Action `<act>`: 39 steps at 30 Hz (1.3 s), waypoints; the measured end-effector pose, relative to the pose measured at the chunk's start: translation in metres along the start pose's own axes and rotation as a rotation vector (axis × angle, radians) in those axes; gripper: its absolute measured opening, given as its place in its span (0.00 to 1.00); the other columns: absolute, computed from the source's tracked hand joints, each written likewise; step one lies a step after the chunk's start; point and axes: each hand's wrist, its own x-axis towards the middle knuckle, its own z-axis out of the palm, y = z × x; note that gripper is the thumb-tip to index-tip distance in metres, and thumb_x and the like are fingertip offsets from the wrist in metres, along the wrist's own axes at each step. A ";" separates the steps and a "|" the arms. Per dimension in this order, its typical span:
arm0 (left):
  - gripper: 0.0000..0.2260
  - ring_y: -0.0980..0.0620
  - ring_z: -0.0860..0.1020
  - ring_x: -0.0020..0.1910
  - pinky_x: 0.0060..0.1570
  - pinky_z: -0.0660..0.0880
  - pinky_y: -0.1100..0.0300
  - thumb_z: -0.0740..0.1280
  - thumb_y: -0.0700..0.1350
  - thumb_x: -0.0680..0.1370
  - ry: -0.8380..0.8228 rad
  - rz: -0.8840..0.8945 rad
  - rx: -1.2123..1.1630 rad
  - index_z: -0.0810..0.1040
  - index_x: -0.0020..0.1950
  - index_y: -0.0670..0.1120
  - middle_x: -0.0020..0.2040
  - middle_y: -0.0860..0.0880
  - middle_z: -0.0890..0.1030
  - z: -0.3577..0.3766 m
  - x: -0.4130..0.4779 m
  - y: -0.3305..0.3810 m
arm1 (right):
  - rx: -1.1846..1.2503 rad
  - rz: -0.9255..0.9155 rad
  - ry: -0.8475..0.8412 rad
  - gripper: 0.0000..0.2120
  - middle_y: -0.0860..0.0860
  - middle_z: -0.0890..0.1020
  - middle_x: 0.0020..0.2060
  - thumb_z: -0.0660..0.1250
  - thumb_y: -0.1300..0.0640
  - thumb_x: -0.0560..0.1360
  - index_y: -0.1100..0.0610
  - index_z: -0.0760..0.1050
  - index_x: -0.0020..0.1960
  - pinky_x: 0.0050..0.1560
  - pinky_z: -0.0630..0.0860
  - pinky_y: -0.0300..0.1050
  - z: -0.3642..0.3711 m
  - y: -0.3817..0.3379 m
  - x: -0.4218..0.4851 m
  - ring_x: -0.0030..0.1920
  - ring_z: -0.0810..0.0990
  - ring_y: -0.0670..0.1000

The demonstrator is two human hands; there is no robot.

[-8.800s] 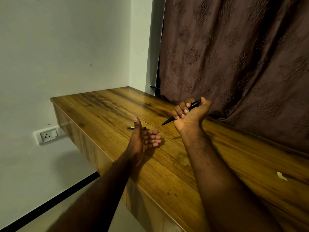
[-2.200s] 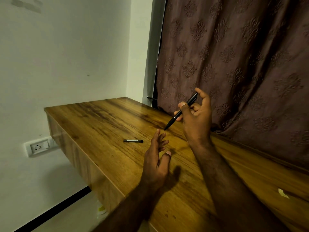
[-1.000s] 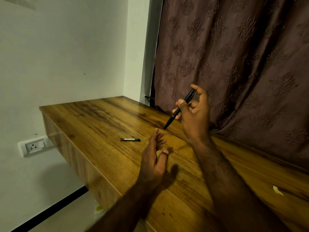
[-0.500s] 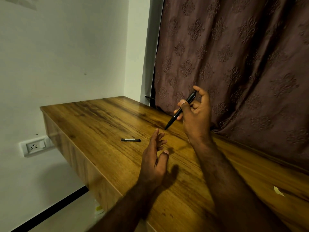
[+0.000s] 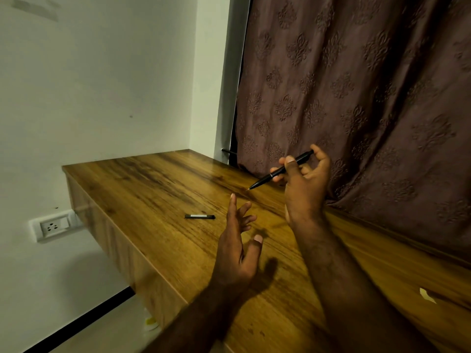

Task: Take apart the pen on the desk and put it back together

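My right hand (image 5: pixel 304 189) holds a slim black pen (image 5: pixel 277 171) in the air above the wooden desk (image 5: pixel 153 200), fingers and thumb curled round its barrel. The pen's tip points down and to the left. A short black pen part (image 5: pixel 200 216) with a pale stripe lies flat on the desk, left of both hands. My left hand (image 5: pixel 238 248) hovers over the desk with fingers spread and relaxed, holding nothing, just right of the loose part and below the pen tip.
A brown patterned curtain (image 5: pixel 356 98) hangs along the desk's far side. A small pale scrap (image 5: pixel 427 296) lies on the desk at the right. The desk's left edge drops to the floor; a wall socket (image 5: pixel 52 226) sits below it.
The pen in my right hand has tilted flatter and its tip has lifted a little. My left hand and the loose part have stayed where they were.
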 end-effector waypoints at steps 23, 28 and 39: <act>0.36 0.53 0.76 0.62 0.58 0.74 0.59 0.59 0.57 0.76 0.045 0.078 0.028 0.44 0.78 0.51 0.70 0.53 0.70 -0.001 0.001 0.002 | 0.003 0.038 0.034 0.19 0.58 0.81 0.44 0.62 0.66 0.78 0.52 0.61 0.64 0.30 0.77 0.38 0.002 0.008 -0.006 0.31 0.83 0.52; 0.36 0.54 0.76 0.62 0.58 0.73 0.61 0.60 0.56 0.76 0.049 0.082 0.028 0.44 0.78 0.51 0.70 0.53 0.71 -0.001 0.001 0.001 | -0.003 0.035 0.037 0.18 0.57 0.81 0.42 0.62 0.67 0.78 0.53 0.62 0.62 0.29 0.77 0.39 0.004 0.008 -0.009 0.30 0.83 0.52; 0.34 0.53 0.76 0.61 0.59 0.75 0.55 0.59 0.56 0.76 0.042 0.073 0.052 0.47 0.78 0.51 0.70 0.51 0.71 -0.001 0.000 0.001 | 0.015 0.065 0.045 0.18 0.59 0.80 0.45 0.62 0.66 0.78 0.51 0.62 0.62 0.30 0.77 0.39 0.002 0.008 -0.008 0.31 0.84 0.53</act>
